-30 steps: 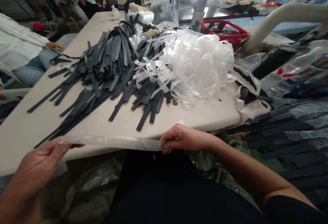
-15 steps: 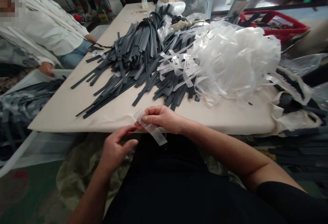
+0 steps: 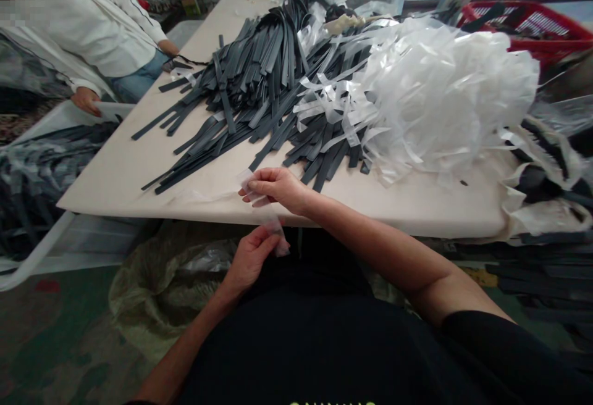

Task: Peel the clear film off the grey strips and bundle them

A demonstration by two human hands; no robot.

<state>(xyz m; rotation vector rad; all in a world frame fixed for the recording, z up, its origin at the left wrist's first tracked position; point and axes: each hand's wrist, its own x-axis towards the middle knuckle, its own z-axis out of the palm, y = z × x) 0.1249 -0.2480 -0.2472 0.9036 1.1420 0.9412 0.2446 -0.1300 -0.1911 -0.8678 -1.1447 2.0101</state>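
Note:
My right hand (image 3: 286,190) is just above the table's front edge, its thumb and fingers pinched on a clear plastic strip. Lower and to the left, my left hand (image 3: 250,255) grips a clear plastic piece (image 3: 277,227) below that edge. Whether the two hands hold one strip or separate pieces, I cannot tell. Beyond my hands a pile of dark grey flat strips (image 3: 259,53) is spread over the table (image 3: 111,170). A big heap of translucent white plastic strips (image 3: 445,102) lies beside it on the right, partly overlapping the dark ones.
At the left, a person in a white jacket (image 3: 123,34) rests a hand by a white crate (image 3: 34,260) of dark strips. A yellowish sack (image 3: 139,306) sits on the floor below the table. A red basket (image 3: 551,22) stands at the back right.
My left hand has moved right and closed on the plastic; before, its fingers were apart. My right hand has shifted slightly up and left. The view has tilted down.

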